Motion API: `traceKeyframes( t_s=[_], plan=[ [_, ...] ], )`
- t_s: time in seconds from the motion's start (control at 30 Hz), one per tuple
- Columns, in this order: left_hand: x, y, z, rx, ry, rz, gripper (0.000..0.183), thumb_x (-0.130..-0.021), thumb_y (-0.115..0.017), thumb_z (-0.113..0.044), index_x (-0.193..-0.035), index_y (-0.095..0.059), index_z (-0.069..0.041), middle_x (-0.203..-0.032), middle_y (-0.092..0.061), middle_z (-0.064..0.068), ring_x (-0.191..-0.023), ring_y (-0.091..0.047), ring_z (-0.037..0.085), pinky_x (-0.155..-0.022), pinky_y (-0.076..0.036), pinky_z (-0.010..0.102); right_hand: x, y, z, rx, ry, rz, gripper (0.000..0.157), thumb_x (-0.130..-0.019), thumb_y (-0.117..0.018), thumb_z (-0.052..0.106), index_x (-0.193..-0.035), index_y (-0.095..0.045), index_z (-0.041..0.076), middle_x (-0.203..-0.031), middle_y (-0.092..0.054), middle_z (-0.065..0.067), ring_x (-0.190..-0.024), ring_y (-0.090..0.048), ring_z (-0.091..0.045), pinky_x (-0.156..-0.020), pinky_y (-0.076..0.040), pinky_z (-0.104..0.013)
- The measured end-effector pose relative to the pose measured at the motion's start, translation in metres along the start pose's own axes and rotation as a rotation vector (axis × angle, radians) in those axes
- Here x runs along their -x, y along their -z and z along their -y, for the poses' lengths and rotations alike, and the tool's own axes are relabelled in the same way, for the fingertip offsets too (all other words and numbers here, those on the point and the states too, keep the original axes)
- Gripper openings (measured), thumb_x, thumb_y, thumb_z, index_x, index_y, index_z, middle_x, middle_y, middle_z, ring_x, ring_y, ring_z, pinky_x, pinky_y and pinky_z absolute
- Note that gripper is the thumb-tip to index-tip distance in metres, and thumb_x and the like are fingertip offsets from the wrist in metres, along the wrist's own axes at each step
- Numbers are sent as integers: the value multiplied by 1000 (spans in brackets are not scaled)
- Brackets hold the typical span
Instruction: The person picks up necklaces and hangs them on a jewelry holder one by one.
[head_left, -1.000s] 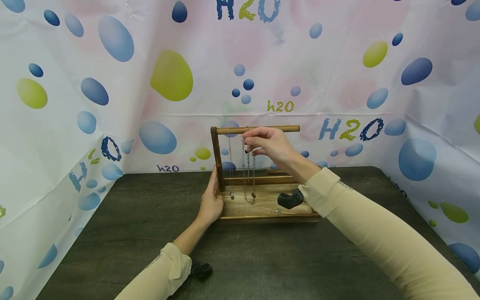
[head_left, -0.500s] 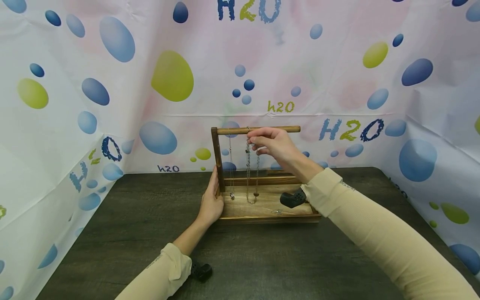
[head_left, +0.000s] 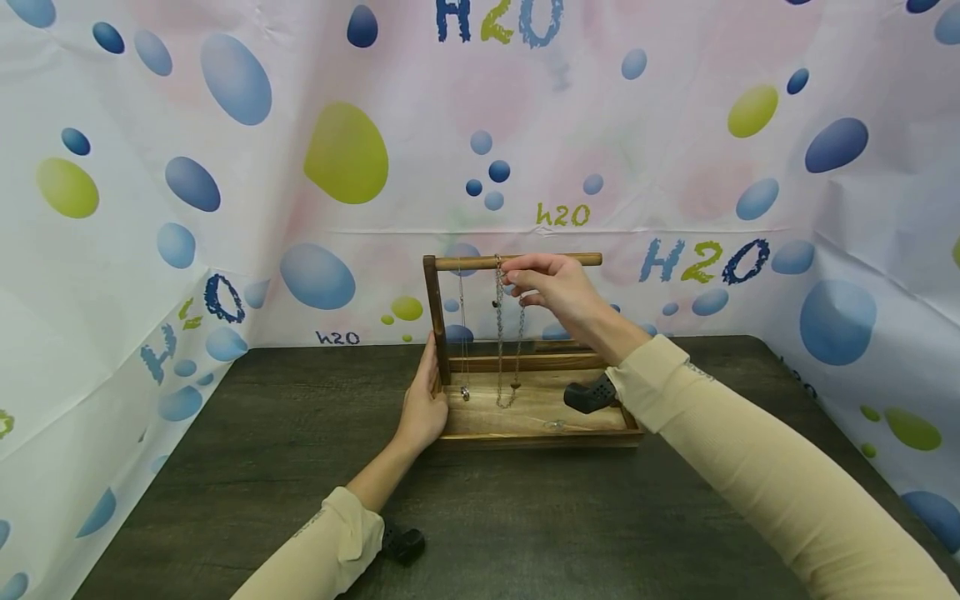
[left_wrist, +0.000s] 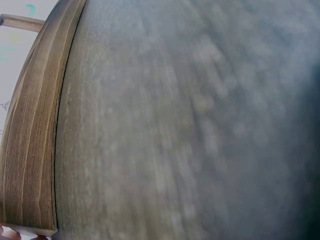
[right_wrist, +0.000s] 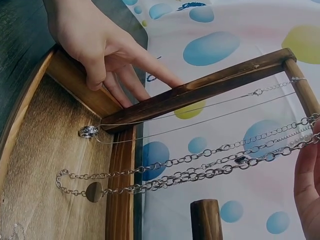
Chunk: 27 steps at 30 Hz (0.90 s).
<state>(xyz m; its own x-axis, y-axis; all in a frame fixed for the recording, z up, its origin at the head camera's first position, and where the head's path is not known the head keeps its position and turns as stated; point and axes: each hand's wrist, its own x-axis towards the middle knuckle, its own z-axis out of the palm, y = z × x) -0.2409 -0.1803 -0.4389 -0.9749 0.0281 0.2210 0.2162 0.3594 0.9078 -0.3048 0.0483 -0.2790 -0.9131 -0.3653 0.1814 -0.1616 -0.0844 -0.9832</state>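
Note:
A wooden jewelry stand has an upright post, a top bar and a tray base. My left hand rests against its left side, with straight fingers touching the post in the right wrist view. Just under the bar, my right hand pinches a silver chain necklace, which hangs down in linked strands. A round disc pendant is on that chain, low over the tray. Left of it, a thin necklace with a ring pendant hangs from the bar. The right fingertips are partly out of the right wrist view.
A small piece of jewelry lies in the tray near its front. The stand sits on a dark wooden table. Behind it hangs a spotted backdrop. Black wrist-worn devices show at both cuffs.
My right hand has shifted slightly right along the bar, and the chain strands it holds have moved right and now hang farther apart. The left hand stays at the stand's side.

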Motion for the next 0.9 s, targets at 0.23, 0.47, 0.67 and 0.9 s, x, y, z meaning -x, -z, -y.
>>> traceKeyframes(
  t_s=[0.23, 0.47, 0.67, 0.9],
  plan=[
    [0, 0, 0, 1, 0, 3, 103, -87, -36, 23, -161, -2, -41, -167, -7, 3, -150, -19, 27, -118, -27, 43, 2, 3, 0, 1, 2, 2, 25, -102, -58, 9, -121, -65, -6, -122, -62, -22, -92, -63, -21, -78, -54, -33],
    [0, -1, 0, 5, -3, 3, 102, -87, -35, 23, -161, -2, -39, -167, -7, 3, -150, -18, 26, -118, -26, 42, 3, 6, 0, 9, 18, 4, 22, -102, -57, 8, -119, -66, -3, -122, -62, -22, -94, -63, -22, -82, -54, -34],
    [0, -1, -1, 1, -1, -1, 102, -87, -35, 23, -162, -3, -39, -167, -8, 4, -150, -18, 26, -118, -26, 42, 2, 9, 0, 11, 36, 5, 26, -102, -58, 7, -122, -64, -8, -122, -63, -24, -95, -64, -23, -85, -54, -36],
    [1, 0, -3, 0, -3, -3, 102, -87, -34, 23, -162, -3, -39, -168, -8, 4, -151, -18, 27, -118, -26, 43, 5, 12, 3, -7, 24, -11, 19, -101, -58, 5, -115, -68, -3, -113, -67, -15, -92, -64, -22, -84, -55, -34]
  ],
)
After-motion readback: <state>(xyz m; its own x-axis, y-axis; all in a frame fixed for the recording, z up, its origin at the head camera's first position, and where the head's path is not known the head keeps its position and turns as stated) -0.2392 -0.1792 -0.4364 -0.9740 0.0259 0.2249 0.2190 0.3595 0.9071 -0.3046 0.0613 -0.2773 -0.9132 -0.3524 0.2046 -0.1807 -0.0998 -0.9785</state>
